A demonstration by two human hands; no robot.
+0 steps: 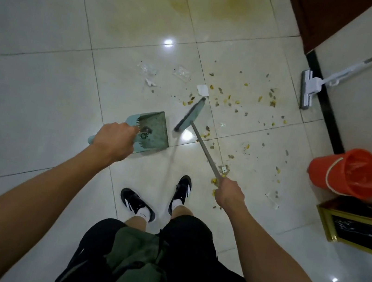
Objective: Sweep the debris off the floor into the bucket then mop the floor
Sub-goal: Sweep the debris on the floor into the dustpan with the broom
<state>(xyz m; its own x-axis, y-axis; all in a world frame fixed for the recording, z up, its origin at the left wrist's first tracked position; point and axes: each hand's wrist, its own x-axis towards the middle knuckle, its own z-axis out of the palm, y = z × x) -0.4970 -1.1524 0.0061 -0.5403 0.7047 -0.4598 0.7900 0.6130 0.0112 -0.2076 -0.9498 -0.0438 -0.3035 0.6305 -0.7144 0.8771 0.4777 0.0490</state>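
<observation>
Fingers of the left hand (113,140) curl round the handle of a pale teal dustpan (151,133), which lies on the tiled floor (40,98) with its open mouth turned toward the broom; a few dark bits sit inside its pan. Fingers of the right hand (229,192) wrap round the grey handle of the broom (190,114), whose teal-bristled head stands on the tile just beside the dustpan's right edge, apart from it by a narrow gap. Yellow and brown debris (237,102) is scattered over the tiles beyond and to the right of the broom head, with a white paper scrap (202,90) and crumpled clear plastic wrappers (181,73) farther out. A broad yellowish stain (178,0) spreads across the tiles beyond that. An orange bucket (345,172) with a white bail stands at the right, against the base of the wall (371,85), well apart from the dustpan. A flat mop (309,88) leans against that wall, its grey head on the floor near the black skirting. Below, the person's two black shoes (137,204) with white stripes stand on the tile between the arms. A gold-framed dark object (361,227) lies by the bucket at the right edge.
</observation>
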